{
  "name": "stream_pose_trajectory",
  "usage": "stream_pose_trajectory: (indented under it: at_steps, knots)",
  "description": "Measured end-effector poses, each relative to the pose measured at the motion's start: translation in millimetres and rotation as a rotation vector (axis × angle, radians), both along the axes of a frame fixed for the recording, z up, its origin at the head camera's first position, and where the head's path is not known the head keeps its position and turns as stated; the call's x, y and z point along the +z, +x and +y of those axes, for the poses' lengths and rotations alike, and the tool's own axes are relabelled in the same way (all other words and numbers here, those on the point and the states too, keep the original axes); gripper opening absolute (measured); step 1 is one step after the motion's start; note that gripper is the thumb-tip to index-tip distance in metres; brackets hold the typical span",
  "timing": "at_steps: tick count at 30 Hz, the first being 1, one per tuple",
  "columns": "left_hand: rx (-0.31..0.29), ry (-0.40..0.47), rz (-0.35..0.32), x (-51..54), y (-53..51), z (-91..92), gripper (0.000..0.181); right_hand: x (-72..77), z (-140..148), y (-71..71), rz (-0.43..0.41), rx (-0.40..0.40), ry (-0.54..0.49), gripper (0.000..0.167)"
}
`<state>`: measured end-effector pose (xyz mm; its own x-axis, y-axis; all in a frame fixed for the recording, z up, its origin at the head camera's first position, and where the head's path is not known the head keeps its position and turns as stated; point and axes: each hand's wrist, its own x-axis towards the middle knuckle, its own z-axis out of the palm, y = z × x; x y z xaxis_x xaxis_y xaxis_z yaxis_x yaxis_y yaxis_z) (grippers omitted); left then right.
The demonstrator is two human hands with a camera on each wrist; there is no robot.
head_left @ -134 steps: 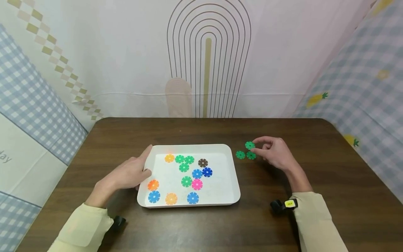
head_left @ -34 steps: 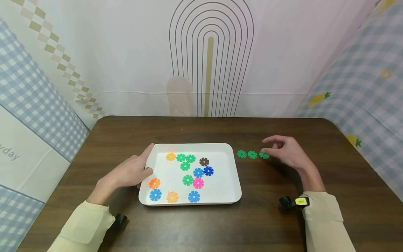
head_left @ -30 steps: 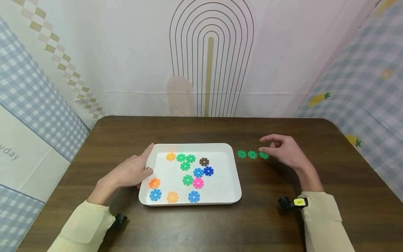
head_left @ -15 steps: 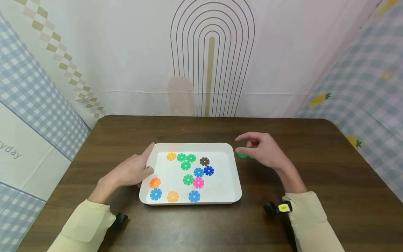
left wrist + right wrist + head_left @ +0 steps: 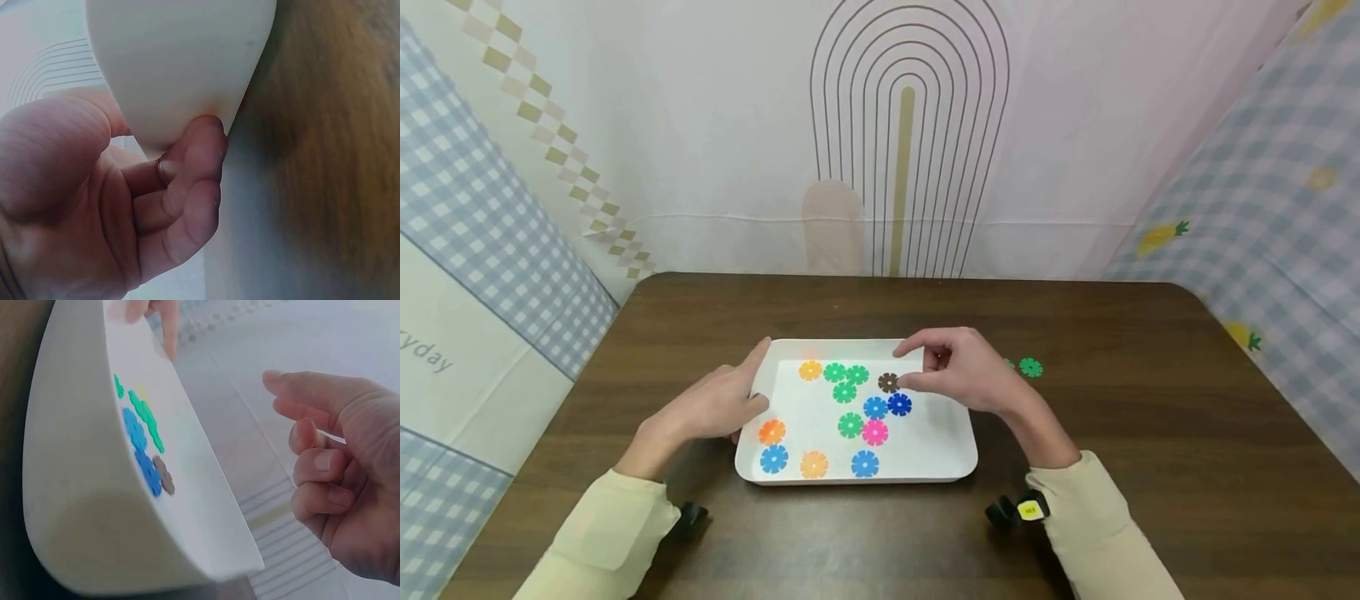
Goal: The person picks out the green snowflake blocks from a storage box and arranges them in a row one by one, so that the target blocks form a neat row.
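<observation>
My left hand (image 5: 718, 404) grips the left edge of a white tray (image 5: 936, 446); in the left wrist view its fingers curl against the tray's outer wall. Several notched plastic discs lie spread in the tray: green (image 5: 850, 425), yellow, orange (image 5: 771, 432), blue (image 5: 865, 464), pink (image 5: 875, 432) and brown (image 5: 888, 382). Over the tray's right side hovers my right hand (image 5: 962, 367), thumb and index finger apart and nothing between them, close to the brown disc. Its other fingers are bent loosely. On the table right of the tray, a green disc (image 5: 1031, 367) shows, another mostly covered by the right hand.
A dark brown wooden table (image 5: 880, 542) carries the tray. Behind it hangs a pale printed cloth (image 5: 715, 150), with checked cloth at both sides. Each wrist wears a black camera mount (image 5: 1003, 512).
My right hand let go of a third green disc at the end of a row beside the tray, then moved left over the tray. The left hand stays on the tray's edge.
</observation>
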<state>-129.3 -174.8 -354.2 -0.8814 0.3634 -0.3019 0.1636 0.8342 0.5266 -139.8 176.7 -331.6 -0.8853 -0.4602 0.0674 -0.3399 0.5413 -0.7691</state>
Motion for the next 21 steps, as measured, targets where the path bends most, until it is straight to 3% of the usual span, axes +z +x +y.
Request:
stream_pose_trajectory:
  at_steps: [12,21]
  knots:
    - [0.003,0.012,-0.013,-0.1,0.8,0.4,0.088,-5.0,-36,3.5,-0.071,0.101,0.102,0.034]
    - [0.004,0.022,-0.014,0.0,-0.2,0.8,0.088,-19.0,-49,2.4,-0.086,0.149,0.157,0.025]
